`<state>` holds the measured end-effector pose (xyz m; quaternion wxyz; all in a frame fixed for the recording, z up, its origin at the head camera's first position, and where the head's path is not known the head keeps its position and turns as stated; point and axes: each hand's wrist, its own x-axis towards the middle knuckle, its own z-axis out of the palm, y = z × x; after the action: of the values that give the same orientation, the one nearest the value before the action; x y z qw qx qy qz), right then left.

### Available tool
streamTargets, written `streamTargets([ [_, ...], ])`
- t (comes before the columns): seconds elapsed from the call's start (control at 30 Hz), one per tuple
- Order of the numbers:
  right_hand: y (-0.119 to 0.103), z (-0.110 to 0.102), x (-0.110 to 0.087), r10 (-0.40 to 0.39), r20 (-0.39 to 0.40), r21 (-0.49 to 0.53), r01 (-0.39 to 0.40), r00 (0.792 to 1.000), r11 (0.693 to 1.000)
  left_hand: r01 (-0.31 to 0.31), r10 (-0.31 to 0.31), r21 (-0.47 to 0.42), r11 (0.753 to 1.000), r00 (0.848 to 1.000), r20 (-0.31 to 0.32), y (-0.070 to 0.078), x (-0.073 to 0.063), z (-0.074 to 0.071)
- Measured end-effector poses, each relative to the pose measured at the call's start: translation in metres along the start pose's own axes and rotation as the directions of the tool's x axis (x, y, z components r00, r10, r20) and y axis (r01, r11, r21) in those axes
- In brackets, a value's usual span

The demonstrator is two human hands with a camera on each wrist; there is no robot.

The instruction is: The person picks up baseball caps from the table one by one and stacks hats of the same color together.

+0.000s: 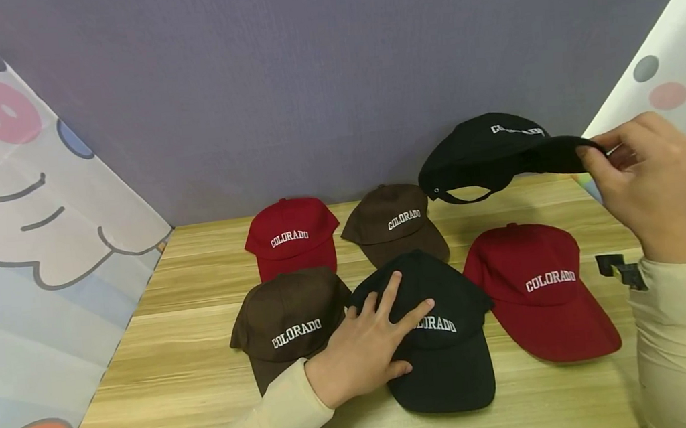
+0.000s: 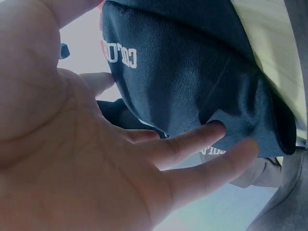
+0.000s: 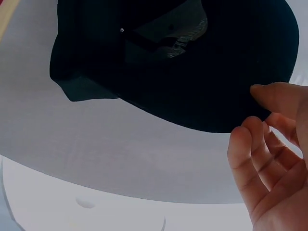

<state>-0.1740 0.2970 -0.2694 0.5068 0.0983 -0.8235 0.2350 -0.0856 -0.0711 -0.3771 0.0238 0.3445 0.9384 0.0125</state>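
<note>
Raised above the back right of the table, a black baseball cap (image 1: 477, 153) is pinched at its brim by my right hand (image 1: 657, 179). In the right wrist view my thumb (image 3: 279, 98) lies on the underside of that brim, and the cap's inside shows. My left hand (image 1: 362, 347) spreads its fingers over another black cap (image 1: 447, 380) in the front row, covering part of its white COLORADO lettering. The left wrist view has those fingers (image 2: 192, 139) extended over the dark cloth. A brown cap (image 1: 293, 312) sits just left of this hand.
At the back stand a small-looking red cap (image 1: 290, 228) and a brown cap (image 1: 400, 219). Another red cap (image 1: 528, 266) lies at the right, below the raised one. A grey panel (image 1: 308, 75) closes off the wooden table (image 1: 166, 349), with cartoon-print sheets at both sides.
</note>
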Motion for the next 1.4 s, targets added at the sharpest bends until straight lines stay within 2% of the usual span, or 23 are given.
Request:
streamTargets([
  [0.23,-0.006,-0.005,0.000,-0.015,0.011,0.008,0.015,1.000,1.000,0.022,-0.022,0.052,0.998,1.000,-0.008,-0.001,-0.001,-0.002],
  [0.63,-0.017,-0.012,0.001,-0.036,0.012,0.073,0.036,0.999,0.997,0.138,-0.143,0.081,0.987,0.988,0.058,-0.010,-0.003,-0.017],
  [0.9,-0.028,-0.018,0.002,-0.029,0.025,0.121,0.026,0.999,0.992,0.163,-0.169,0.106,0.981,0.984,0.055,-0.020,-0.006,-0.024],
  [1.1,-0.035,-0.023,0.001,-0.004,0.055,0.140,-0.004,0.999,0.990,0.152,-0.161,0.115,0.982,0.984,0.070,-0.028,-0.006,-0.026],
  [1.4,-0.044,-0.028,-0.001,0.010,0.083,0.113,-0.019,0.997,0.993,0.084,-0.095,0.123,0.989,0.991,0.091,-0.036,-0.007,-0.024],
])
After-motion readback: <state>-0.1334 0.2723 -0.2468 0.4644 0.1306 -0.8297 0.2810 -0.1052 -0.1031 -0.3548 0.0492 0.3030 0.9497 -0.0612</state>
